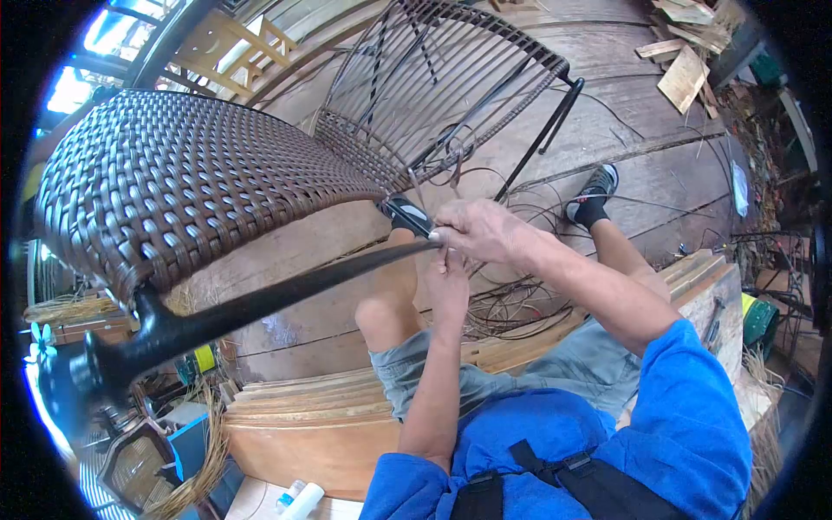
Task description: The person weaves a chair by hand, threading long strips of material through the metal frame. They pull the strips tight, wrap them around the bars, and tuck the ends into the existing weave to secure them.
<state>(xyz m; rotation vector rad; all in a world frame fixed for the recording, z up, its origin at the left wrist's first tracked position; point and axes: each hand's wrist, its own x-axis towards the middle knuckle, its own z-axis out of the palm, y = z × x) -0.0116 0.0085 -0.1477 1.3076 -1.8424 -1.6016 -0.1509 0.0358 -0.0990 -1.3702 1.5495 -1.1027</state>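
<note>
A chair with a dark brown woven wicker panel (pixel 173 178) and a black metal frame (pixel 286 290) lies tilted in front of me. Its other panel (pixel 459 61) has spaced parallel strands, with tighter weave near the joint. My right hand (pixel 485 230) is closed at the frame bar's far end, thumb against the fingers, where a brown wicker strand (pixel 416 186) runs into the grip. Just below it, my left hand (pixel 448 282) is closed in a pinch with the fingertips under the bar. What lies between the left fingertips is too small to make out.
Loose brown strands (pixel 520 308) lie coiled on the plank floor (pixel 641 160) between my legs. Stacked boards (pixel 312 416) are under me. Wood offcuts (pixel 685 78) lie at the back right. A white bottle (pixel 303 501) stands at the lower left.
</note>
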